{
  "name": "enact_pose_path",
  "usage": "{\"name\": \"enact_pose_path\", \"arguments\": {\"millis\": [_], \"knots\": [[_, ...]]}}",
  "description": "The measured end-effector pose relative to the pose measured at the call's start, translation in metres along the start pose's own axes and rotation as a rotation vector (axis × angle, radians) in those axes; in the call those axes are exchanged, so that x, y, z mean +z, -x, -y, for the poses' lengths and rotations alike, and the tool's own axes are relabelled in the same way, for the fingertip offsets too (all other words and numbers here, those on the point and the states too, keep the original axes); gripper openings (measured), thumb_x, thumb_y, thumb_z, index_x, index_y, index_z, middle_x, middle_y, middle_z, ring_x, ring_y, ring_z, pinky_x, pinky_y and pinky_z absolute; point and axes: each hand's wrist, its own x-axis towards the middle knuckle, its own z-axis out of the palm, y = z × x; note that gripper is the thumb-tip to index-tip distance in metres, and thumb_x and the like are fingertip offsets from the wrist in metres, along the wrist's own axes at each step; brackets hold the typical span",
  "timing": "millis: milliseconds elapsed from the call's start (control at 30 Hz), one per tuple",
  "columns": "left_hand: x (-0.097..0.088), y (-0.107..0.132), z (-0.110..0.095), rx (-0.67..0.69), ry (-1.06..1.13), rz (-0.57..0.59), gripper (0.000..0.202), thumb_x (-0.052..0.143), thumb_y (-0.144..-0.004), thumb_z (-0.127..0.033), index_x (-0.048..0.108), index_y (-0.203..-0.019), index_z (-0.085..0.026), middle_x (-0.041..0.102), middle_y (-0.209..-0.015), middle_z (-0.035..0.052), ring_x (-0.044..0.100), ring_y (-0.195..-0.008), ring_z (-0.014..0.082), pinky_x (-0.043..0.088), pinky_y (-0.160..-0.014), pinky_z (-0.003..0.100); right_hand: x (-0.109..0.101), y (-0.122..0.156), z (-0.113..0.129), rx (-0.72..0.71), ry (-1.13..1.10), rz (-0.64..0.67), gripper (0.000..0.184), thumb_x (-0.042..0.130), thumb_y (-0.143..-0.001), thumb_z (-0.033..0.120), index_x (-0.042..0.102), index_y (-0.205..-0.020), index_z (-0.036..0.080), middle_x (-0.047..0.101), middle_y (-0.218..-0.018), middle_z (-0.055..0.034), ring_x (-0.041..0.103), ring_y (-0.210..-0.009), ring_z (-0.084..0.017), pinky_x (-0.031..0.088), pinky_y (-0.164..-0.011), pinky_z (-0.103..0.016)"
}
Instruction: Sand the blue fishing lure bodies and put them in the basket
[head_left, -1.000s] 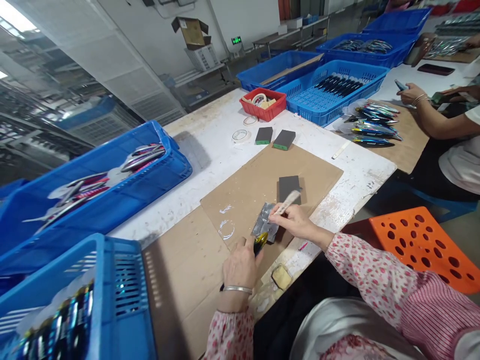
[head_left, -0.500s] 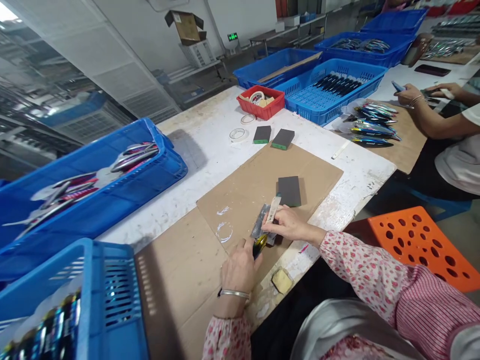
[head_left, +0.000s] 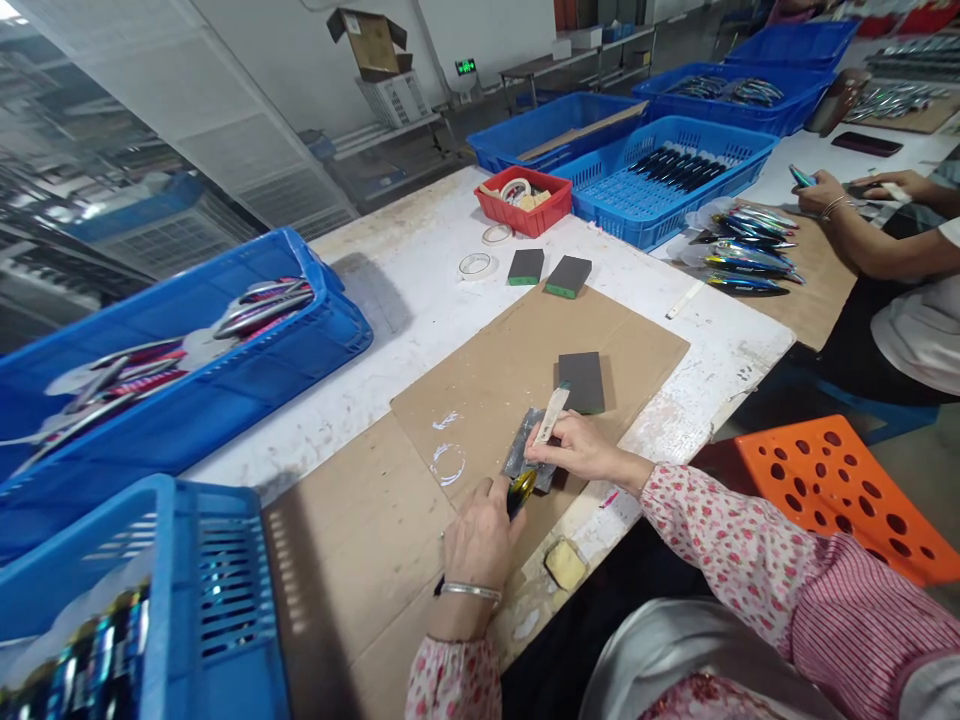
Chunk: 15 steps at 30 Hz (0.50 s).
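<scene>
My left hand is closed around a gold-and-black fishing lure, and its fingers hide much of the body. In my right hand is a slim tool with a tape-wrapped pale handle; its upper end points away from me, and the working end is hidden under the fingers. Both hands are low over a dark grey, shiny flat piece on the brown cardboard. A dark sanding block rests just beyond my right hand.
Blue crates with lures stand at left and lower left. Farther back are two sanding blocks, a tape roll, a red basket and a blue basket. At right, a co-worker's hands hold a lure beside piled lures.
My hands keep nearly the same place and hold, with the tool's handle leaning slightly more to the right. The co-worker's lure has turned a little. The view has shifted slightly.
</scene>
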Motion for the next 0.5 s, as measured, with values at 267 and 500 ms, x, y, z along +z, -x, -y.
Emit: {"name": "enact_pose_path", "arguments": {"millis": [267, 500], "knots": [[0.0045, -0.0016, 0.0020, -0.006, -0.006, 0.002, 0.026, 0.050, -0.088, -0.026, 0.055, -0.113, -0.021, 0.062, -0.105, 0.0066, 0.064, -0.094, 0.0204, 0.045, -0.066, 0.028, 0.0043, -0.0009, -0.0010, 0.072, -0.003, -0.106, 0.014, 0.065, -0.089, 0.029, 0.073, -0.084, 0.019, 0.069, -0.087, -0.0011, 0.063, -0.080, -0.015, 0.041, -0.071, -0.023], [0.0027, -0.0006, 0.0004, -0.006, 0.006, 0.006, 0.026, 0.051, -0.087, -0.025, 0.054, -0.113, -0.020, 0.061, -0.105, 0.0063, 0.063, -0.096, 0.0204, 0.045, -0.066, 0.028, 0.0051, -0.0001, 0.0055, 0.047, 0.114, -0.025, 0.012, 0.072, -0.084, 0.033, 0.073, -0.082, 0.022, 0.069, -0.088, -0.0004, 0.061, -0.093, -0.018, 0.037, -0.083, -0.027]]}}
